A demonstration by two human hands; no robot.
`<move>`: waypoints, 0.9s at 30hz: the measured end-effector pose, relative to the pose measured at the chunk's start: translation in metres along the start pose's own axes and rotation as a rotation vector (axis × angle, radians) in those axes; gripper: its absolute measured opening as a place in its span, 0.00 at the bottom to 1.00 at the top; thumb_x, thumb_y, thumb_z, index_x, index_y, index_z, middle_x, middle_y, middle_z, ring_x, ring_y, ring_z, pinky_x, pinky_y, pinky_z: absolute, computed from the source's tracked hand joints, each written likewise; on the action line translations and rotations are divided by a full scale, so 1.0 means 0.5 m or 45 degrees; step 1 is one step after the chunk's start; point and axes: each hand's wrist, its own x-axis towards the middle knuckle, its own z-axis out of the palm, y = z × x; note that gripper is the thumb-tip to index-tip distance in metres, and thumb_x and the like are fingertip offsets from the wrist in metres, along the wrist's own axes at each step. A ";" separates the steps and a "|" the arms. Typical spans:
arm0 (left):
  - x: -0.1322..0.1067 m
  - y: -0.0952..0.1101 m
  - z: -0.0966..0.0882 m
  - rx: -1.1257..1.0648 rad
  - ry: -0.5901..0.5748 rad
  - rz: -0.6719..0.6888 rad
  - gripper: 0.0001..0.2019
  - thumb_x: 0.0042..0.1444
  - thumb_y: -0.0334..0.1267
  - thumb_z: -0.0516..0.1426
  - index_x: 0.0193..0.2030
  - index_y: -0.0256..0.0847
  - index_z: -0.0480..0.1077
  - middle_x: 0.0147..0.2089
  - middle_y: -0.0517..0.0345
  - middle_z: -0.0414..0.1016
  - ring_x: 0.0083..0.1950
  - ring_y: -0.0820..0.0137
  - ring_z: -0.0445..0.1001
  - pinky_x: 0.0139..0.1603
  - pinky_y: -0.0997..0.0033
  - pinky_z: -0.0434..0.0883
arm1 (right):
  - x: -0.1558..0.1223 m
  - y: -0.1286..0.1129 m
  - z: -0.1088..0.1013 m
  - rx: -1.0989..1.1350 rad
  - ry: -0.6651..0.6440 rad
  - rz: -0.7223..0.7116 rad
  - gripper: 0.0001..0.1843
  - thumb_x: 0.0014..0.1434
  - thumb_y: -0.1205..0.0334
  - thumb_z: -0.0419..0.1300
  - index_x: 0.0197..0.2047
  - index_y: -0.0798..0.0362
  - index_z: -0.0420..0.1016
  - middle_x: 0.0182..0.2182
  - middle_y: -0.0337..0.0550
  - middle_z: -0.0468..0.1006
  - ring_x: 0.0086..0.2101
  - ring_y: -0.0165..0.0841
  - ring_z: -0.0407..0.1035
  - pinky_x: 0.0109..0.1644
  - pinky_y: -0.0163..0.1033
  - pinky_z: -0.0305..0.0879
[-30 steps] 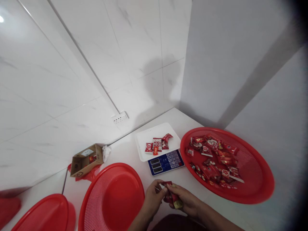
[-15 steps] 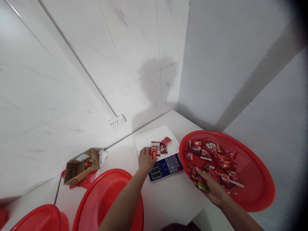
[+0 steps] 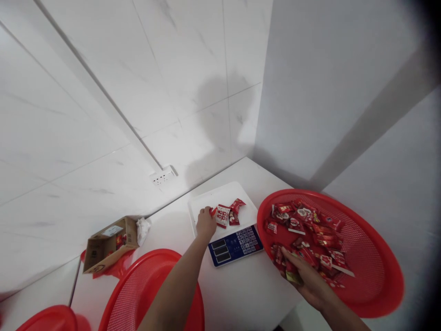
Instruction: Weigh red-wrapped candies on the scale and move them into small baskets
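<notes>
My left hand (image 3: 206, 223) is over the white pan (image 3: 200, 201) of a digital scale, its fingers curled round a small red snack packet (image 3: 213, 212). Beside it on the pan lie a white-and-red packet (image 3: 223, 216) and a couple of red ones (image 3: 237, 205). The scale's blue keypad and display panel (image 3: 235, 246) faces me. At the near left side of a red plastic basket (image 3: 375, 257), my right hand (image 3: 308, 280) is closed on several small packets, one of them greenish (image 3: 292, 275). More red packets (image 3: 325, 235) lie loose in that basket.
A second red basket (image 3: 119, 301) stands at the front left, partly behind my left forearm. Further left are an open cardboard box (image 3: 103, 250) with packets inside, crumpled white paper (image 3: 143, 228) and another red container (image 3: 51, 319). A power socket (image 3: 162, 176) is on the tiled wall.
My left hand has closed on a red packet and drawn slightly away from the others on the pan. My right hand stays at the basket with its packets. The view has shifted a little.
</notes>
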 end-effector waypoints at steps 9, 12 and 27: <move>0.004 0.078 0.057 0.226 -0.151 0.221 0.38 0.44 0.60 0.54 0.62 0.57 0.47 0.69 0.51 0.35 0.67 0.45 0.33 0.56 0.33 0.46 | 0.008 0.004 0.000 -0.054 -0.005 -0.056 0.08 0.44 0.61 0.67 0.30 0.49 0.74 0.26 0.33 0.78 0.25 0.27 0.70 0.26 0.30 0.68; 0.015 0.096 0.064 0.388 -0.205 0.260 0.39 0.44 0.62 0.52 0.63 0.59 0.44 0.70 0.52 0.33 0.67 0.44 0.33 0.53 0.30 0.51 | 0.008 0.007 -0.001 -0.032 -0.033 -0.053 0.10 0.41 0.58 0.68 0.29 0.49 0.75 0.26 0.33 0.78 0.26 0.28 0.71 0.26 0.30 0.68; 0.043 0.099 0.042 0.303 -0.110 0.331 0.18 0.57 0.30 0.44 0.48 0.52 0.66 0.56 0.52 0.57 0.54 0.57 0.56 0.39 0.62 0.71 | 0.016 0.014 -0.010 0.018 -0.038 -0.055 0.13 0.39 0.57 0.70 0.30 0.48 0.77 0.26 0.31 0.78 0.24 0.24 0.69 0.25 0.29 0.69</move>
